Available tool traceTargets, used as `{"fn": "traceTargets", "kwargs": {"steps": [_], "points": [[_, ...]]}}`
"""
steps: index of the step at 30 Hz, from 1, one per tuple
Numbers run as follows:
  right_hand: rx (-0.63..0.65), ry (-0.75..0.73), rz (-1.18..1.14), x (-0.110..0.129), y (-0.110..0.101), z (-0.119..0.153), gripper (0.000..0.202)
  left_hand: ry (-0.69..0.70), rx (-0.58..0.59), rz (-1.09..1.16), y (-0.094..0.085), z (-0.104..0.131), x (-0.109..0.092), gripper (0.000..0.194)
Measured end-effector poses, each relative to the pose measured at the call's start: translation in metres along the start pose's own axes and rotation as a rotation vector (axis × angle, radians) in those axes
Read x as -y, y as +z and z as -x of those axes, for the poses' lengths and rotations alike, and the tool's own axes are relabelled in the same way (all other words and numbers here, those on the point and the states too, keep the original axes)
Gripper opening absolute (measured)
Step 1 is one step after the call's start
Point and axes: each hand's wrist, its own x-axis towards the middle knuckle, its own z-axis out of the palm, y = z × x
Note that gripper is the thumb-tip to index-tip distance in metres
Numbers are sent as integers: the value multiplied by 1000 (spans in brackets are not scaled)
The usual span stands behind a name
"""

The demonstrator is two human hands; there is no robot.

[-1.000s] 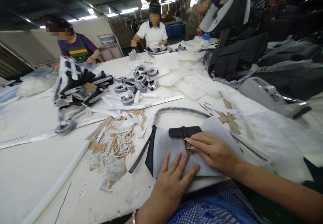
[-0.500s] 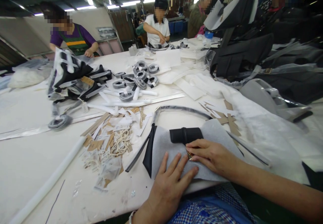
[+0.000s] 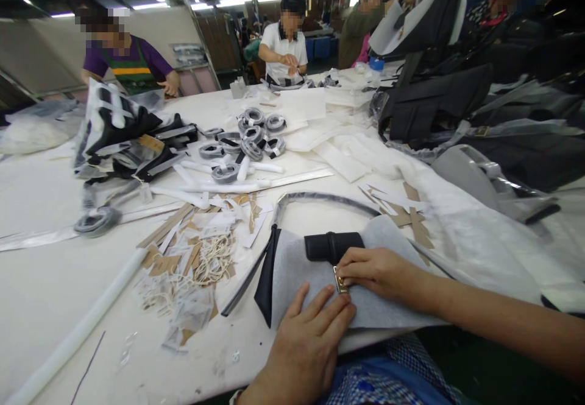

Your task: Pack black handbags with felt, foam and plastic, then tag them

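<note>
A black handbag (image 3: 264,289) lies at the table's front edge, its front mostly covered by a grey-white protective sheet (image 3: 292,259). Above the sheet's cutout shows a black flap piece with a strap (image 3: 332,246). My left hand (image 3: 308,335) rests flat on the sheet, fingers stretched out, at the bag's lower part. With closed fingertips, my right hand (image 3: 379,274) grips a gold-coloured metal clasp (image 3: 340,282) at the bag's front. The fingers partly cover the clasp. Behind the bag arches its plastic-wrapped handle (image 3: 326,197).
Left of the bag lie tags with string (image 3: 214,259) and cardboard strips (image 3: 170,228). Several wrapped strap coils (image 3: 253,131) sit farther back, beside a pile of black bag pieces (image 3: 132,131). Dark bags (image 3: 439,103) are heaped at right. Several people work around the table.
My right fingers have shifted on the clasp, so more of its metal shows. My left hand stays flat on the sheet, its fingers slightly closer together. The view has shifted slightly.
</note>
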Motion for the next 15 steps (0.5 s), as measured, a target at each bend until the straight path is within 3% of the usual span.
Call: {"fn": "traceTargets", "kwargs": {"steps": [6,10,15], "points": [[92,-96,84,-3,-3,-8,20,-23,-91,14,2,3,0,44],[144,-96,173,-2,-3,-8,16,-8,-73,-28,4,2,-1,44],[122,-62,281,2,8,-12,17,-4,-76,-44,6,1,0,42]]}}
